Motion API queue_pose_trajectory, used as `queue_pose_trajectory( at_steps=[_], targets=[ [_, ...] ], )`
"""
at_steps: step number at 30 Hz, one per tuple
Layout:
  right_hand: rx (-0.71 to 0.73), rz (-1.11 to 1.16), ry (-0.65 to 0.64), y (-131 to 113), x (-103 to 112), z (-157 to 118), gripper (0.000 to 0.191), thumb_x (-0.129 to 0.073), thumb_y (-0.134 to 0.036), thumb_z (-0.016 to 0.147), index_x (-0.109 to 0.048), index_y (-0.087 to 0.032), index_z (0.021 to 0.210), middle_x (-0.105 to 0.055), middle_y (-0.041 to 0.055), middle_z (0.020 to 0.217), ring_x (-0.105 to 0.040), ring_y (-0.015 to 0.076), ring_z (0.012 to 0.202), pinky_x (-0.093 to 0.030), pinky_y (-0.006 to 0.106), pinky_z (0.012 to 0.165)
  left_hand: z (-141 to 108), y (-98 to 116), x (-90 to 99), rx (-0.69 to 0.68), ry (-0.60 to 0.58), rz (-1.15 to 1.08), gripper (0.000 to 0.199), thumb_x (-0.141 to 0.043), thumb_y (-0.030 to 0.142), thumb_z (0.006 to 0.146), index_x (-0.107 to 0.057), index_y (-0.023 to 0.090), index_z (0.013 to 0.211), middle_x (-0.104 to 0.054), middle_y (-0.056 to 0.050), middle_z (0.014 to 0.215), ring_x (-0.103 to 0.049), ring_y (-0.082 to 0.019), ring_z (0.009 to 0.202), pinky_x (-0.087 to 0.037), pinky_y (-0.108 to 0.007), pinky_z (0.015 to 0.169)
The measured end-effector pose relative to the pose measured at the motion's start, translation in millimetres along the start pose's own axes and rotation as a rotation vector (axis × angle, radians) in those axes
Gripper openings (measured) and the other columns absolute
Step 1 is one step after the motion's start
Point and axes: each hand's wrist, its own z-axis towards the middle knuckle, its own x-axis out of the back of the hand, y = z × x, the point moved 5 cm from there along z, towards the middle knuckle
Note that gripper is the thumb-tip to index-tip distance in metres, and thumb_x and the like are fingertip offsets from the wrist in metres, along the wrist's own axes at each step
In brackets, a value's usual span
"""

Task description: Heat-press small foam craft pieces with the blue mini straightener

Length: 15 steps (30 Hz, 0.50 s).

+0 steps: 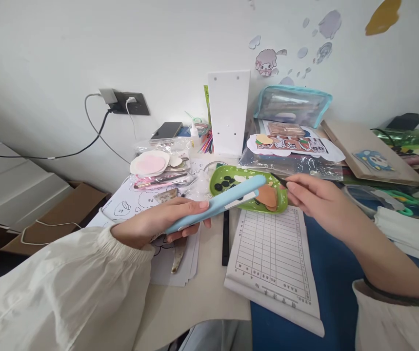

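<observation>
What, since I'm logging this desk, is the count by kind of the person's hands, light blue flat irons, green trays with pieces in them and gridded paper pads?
Hands: 2 (left hand, right hand)
Flat iron: 1
Green tray: 1
Gridded paper pad: 1
Total: 5

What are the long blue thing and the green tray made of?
The long blue thing: probably hard plastic, smooth and satiny, judging by its even colour and rounded end.
The green tray: shiny-looking, perhaps plastic or glazed ceramic; its rim catches light, but that fits both.
</observation>
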Motion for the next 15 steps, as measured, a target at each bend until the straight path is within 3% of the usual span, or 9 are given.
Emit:
queue_pose_trajectory(
  at_steps=[3, 5, 8, 12, 15],
  targets=[
    [-0.164, 0.375, -0.086, 7, -12, 3, 0.037, -0.052, -0.057, 0.081, -0.058, -0.021, 0.082, -0.026, -0.0073, 0.056, -0.016, 0.0065, 0.043, -0.011, 0.024, 0.039, -1, 4, -2.8, -0.006, -0.012, 0.006, 0.049, -0.043, 0.06, 0.083, -0.063, 0.015, 0.082, -0.043, 0.003, 0.054, -0.027, -0.005, 0.038, -0.023, -0.02, 0.035],
    [-0.233, 0.489, -0.17, 6, -23, 1, 0.043, -0.057, -0.063, 0.075, -0.053, -0.02, 0.071, -0.021, -0.0088, 0.053, -0.01, 0.0055, 0.043, -0.005, 0.025, 0.039, 0, 5, -4.9, -0.01, -0.011, 0.036, 0.047, -0.044, 0.058, 0.083, -0.061, 0.015, 0.081, -0.045, 0.003, 0.055, -0.031, -0.006, 0.039, -0.025, -0.02, 0.037],
    [-0.242, 0.502, -0.21, 0, -32, -1, 0.046, -0.067, -0.059, 0.068, -0.044, -0.02, 0.059, -0.022, -0.009, 0.05, -0.011, 0.0043, 0.042, -0.005, 0.025, 0.039, 2, 5, -9.6, -0.049, -0.004, 0.114, 0.042, -0.045, 0.056, 0.084, -0.06, 0.016, 0.082, -0.048, 0.003, 0.055, -0.036, -0.007, 0.041, -0.028, -0.02, 0.039],
    [-0.211, 0.512, -0.099, -1, -28, -1, 0.034, -0.077, -0.044, 0.063, -0.057, -0.019, 0.074, -0.031, -0.009, 0.05, -0.016, 0.0034, 0.04, -0.007, 0.025, 0.039, 4, 8, -15.2, -0.16, 0.067, 0.271, 0.042, -0.044, 0.056, 0.085, -0.058, 0.017, 0.076, -0.049, 0.003, 0.055, -0.04, -0.009, 0.045, -0.031, -0.021, 0.043],
    [-0.134, 0.561, -0.088, -1, -23, 1, 0.031, -0.079, -0.038, 0.061, -0.058, -0.02, 0.075, -0.029, -0.0107, 0.047, -0.018, 0.0037, 0.039, -0.012, 0.023, 0.039, 0, 15, -16.9, -0.272, 0.189, 0.505, 0.044, -0.044, 0.056, 0.085, -0.059, 0.016, 0.075, -0.052, 0.002, 0.057, -0.044, -0.01, 0.052, -0.032, -0.021, 0.049]
  ],
)
